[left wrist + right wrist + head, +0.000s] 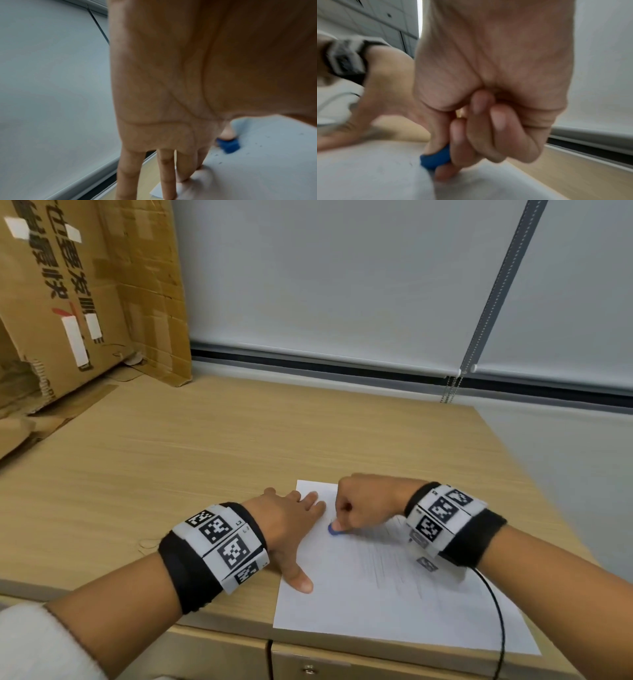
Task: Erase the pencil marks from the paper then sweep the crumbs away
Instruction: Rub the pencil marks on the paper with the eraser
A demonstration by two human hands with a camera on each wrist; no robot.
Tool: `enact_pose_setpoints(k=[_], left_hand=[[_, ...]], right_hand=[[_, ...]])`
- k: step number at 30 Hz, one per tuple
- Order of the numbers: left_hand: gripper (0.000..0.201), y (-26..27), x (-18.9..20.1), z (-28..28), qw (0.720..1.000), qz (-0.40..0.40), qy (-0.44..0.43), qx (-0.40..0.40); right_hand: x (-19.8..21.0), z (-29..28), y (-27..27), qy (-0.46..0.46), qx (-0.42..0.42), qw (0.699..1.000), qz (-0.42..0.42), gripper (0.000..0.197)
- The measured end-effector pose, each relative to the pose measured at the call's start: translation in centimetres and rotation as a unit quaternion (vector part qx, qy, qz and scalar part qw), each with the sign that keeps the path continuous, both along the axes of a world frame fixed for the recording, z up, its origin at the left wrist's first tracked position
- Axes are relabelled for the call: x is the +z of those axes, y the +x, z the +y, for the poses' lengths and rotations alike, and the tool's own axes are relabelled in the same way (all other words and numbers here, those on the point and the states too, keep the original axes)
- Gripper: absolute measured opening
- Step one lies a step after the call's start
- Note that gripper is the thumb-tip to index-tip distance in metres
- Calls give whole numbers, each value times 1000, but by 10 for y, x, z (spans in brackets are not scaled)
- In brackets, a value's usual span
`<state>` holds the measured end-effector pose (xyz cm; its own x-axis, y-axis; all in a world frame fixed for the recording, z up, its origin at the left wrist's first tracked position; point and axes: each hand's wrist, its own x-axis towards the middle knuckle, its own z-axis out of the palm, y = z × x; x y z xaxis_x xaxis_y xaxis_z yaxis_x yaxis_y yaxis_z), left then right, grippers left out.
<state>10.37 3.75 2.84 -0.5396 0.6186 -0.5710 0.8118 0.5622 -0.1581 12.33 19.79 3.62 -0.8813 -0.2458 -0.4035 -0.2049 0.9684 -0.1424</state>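
Note:
A white sheet of paper [359,607] lies on the wooden desk near its front edge, with faint pencil lines [390,563] across its right half. My right hand [359,505] pinches a small blue eraser [333,529] and presses it onto the paper's upper left part. The eraser [436,158] sits between the thumb and curled fingers, and it also shows as a blue block, the eraser [229,145]. My left hand [291,522] lies flat with straight fingers on the paper's left edge. Dark crumbs [217,155] dot the sheet.
A big cardboard box [78,296] leans at the back left of the desk [171,460]. Grey roller blinds [325,278] hang behind, with a bead chain [448,392]. A black cable [500,621] runs from my right wrist over the front edge.

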Motion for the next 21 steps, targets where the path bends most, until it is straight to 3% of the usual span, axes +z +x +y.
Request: enact_pose_setpoints(k=[2, 7, 12, 14, 17, 19, 21], left_hand=[[126, 0, 0, 1, 1000, 2, -7, 1], [125, -1, -1, 2, 1000, 6, -9, 0], [128, -2, 0, 3, 1000, -4, -15, -1], [129, -3, 1, 4, 1000, -3, -16, -1], [131, -4, 2, 4, 1000, -6, -14, 3], [130, -3, 3, 5, 1000, -4, -19, -1], [130, -3, 3, 6, 1000, -3, -22, -3]], right_hand=[[-2, 4, -2, -12, -13, 999, 43, 42], [-3, 0, 13, -5, 19, 996, -90, 38], [-11, 24, -23, -17, -52, 996, 69, 43], [-15, 27, -22, -24, -47, 997, 48, 43], [-8, 28, -20, -31, -41, 996, -67, 39], [-6, 31, -28, -35, -56, 996, -53, 37], [-8, 33, -33, -35, -72, 997, 17, 40]])
